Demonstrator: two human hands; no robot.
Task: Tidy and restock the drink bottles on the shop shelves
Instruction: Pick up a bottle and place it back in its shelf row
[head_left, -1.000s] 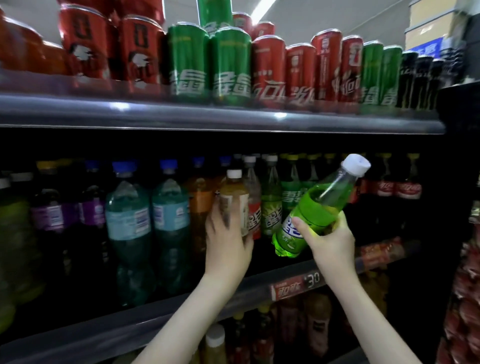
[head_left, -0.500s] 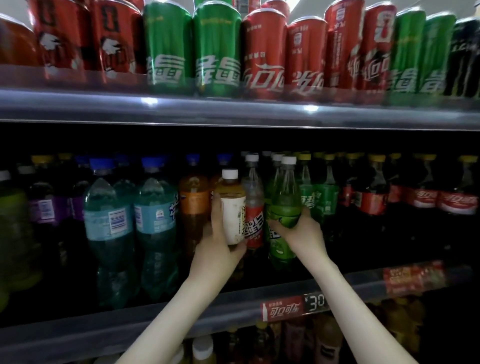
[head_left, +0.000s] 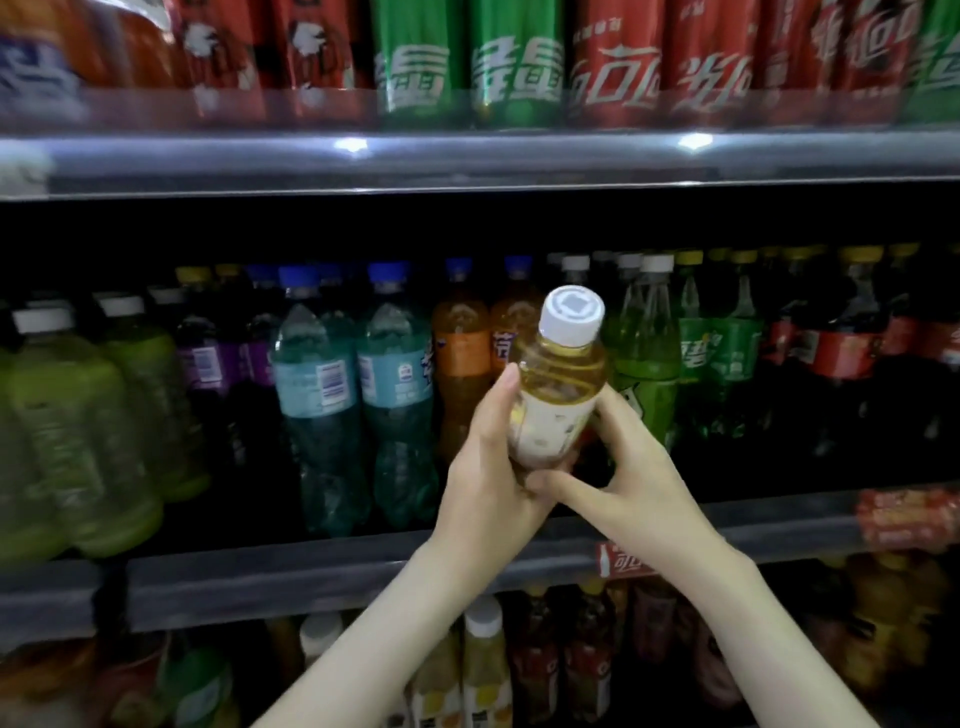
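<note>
A small yellow tea bottle (head_left: 558, 395) with a white cap and pale label is tilted toward me in front of the middle shelf (head_left: 322, 577). My left hand (head_left: 491, 473) grips its left side and base. My right hand (head_left: 618, 467) holds its right side, with the thumb under the base. Behind it stands the green soda bottle (head_left: 647, 374) with a white cap, upright in the row on the shelf.
The middle shelf holds rows of green, purple, teal (head_left: 317, 395), orange (head_left: 460, 358), green and cola bottles (head_left: 841, 364). Cans (head_left: 514, 57) line the upper shelf (head_left: 467, 156). More bottles stand on the lower shelf (head_left: 483, 670). Red price tags (head_left: 623, 561) sit on the shelf rail.
My right hand let go of the green soda bottle, now standing in the row, and came onto the yellow tea bottle. Both hands pulled that bottle out from the shelf and tilted it.
</note>
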